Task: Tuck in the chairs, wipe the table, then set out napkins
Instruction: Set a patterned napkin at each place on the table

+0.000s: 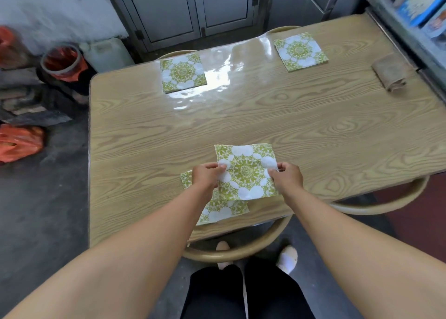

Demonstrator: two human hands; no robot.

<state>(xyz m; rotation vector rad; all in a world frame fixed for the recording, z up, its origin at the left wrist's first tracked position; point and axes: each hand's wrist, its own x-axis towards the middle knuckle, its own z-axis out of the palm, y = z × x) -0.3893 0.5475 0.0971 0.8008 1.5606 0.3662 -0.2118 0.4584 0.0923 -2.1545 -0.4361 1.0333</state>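
A green-and-white patterned napkin is held just above the near edge of the wooden table. My left hand pinches its left edge and my right hand pinches its right edge. Under it, another napkin lies flat near the table's front edge, partly hidden by my left arm. Two more napkins lie on the far side: one at far left, one at far right. A folded brown cloth rests at the table's right end.
Round chair seats show tucked under the table: one in front of me, one at the near right, two at the far edge. Red bags, a bucket and a jerrycan stand on the floor at left. A shelf with boxes is at right.
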